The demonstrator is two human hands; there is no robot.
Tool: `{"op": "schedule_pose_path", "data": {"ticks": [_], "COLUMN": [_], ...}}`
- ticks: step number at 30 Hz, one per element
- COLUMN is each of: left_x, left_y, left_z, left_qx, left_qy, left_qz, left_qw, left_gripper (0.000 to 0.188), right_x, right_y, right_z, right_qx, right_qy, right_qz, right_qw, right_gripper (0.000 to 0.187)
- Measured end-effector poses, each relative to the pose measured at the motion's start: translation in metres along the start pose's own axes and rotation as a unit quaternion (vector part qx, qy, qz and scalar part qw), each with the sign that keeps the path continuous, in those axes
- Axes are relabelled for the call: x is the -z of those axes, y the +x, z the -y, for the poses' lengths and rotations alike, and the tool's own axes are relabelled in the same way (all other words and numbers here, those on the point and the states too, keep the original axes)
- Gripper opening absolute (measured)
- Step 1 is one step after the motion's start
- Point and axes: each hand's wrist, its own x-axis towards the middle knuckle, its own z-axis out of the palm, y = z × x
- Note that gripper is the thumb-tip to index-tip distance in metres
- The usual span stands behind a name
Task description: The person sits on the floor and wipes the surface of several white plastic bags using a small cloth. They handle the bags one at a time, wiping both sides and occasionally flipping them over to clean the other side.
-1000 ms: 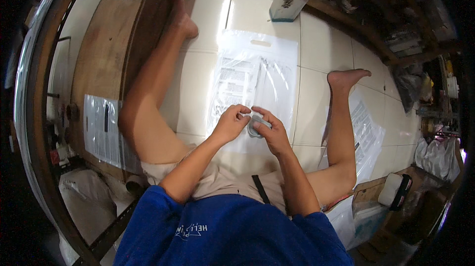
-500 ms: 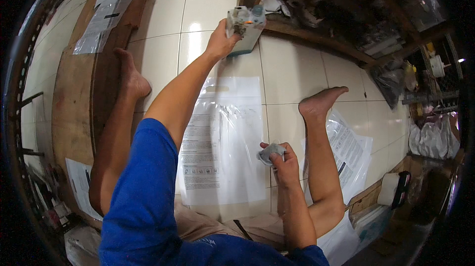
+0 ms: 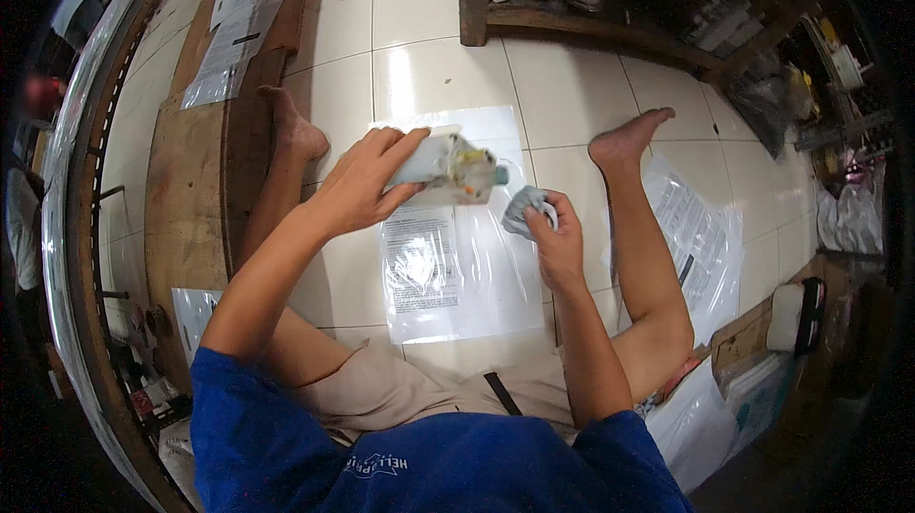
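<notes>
Printed in tiny dark lines down the left part of the clear plastic bag (image 3: 496, 275), too small to read. Printed likewise on the plastic sheet (image 3: 681, 236) right of that bag, and on the pale sheets (image 3: 234, 27) beyond its upper left. Lettered in white, partly legible, across the blue shirt (image 3: 448, 461), nearer than the bag.

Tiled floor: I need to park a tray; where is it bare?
Mostly bare: tiles between the printed sheet and wooden shelf; a narrower strip between sheet and right leg. Crowded: above the sheet, where the container and grey cloth are held, and beyond that leg, where another sheet lies.
</notes>
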Motion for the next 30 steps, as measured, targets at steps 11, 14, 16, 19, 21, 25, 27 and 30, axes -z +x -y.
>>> {"op": "schedule_pose_path", "data": {"ticks": [11, 14, 16, 19, 21, 25, 27, 30], "left_x": [0.011, 0.014, 0.017, 0.020, 0.022, 0.026, 0.030, 0.034], "left_y": [-0.032, -0.026, -0.021, -0.016, -0.014, -0.001, 0.005, 0.016], "left_z": [-0.044, -0.057, -0.064, -0.069, -0.073, -0.085, -0.089, -0.094], "left_qx": [-0.035, -0.032, -0.037, -0.044, -0.053, -0.080, -0.090, -0.109], "left_qy": [0.140, 0.169, 0.180, 0.203, 0.220, 0.263, 0.287, 0.320], "left_qz": [0.072, 0.077, 0.088, 0.097, 0.103, 0.126, 0.139, 0.155], "left_qw": [0.987, 0.982, 0.979, 0.973, 0.969, 0.953, 0.943, 0.928], "left_gripper": [0.063, 0.062, 0.062, 0.062, 0.062, 0.060, 0.059, 0.055], "right_x": [-0.029, -0.030, -0.029, -0.031, -0.030, -0.034, -0.038, -0.040], "right_y": [-0.037, -0.040, -0.041, -0.041, -0.039, -0.036, -0.037, -0.037], "right_z": [-0.002, -0.005, -0.006, -0.010, -0.016, -0.036, -0.036, -0.036], "right_qx": [-0.002, 0.010, 0.010, 0.001, -0.009, -0.064, -0.084, -0.097], "right_qy": [-0.008, -0.037, -0.058, -0.056, -0.050, 0.094, 0.150, 0.188], "right_qz": [0.001, -0.020, -0.016, -0.008, 0.000, 0.000, 0.017, 0.040], "right_qw": [1.000, 0.999, 0.998, 0.998, 0.999, 0.993, 0.985, 0.977], "right_gripper": [0.024, 0.023, 0.024, 0.025, 0.026, 0.030, 0.033, 0.035]}}
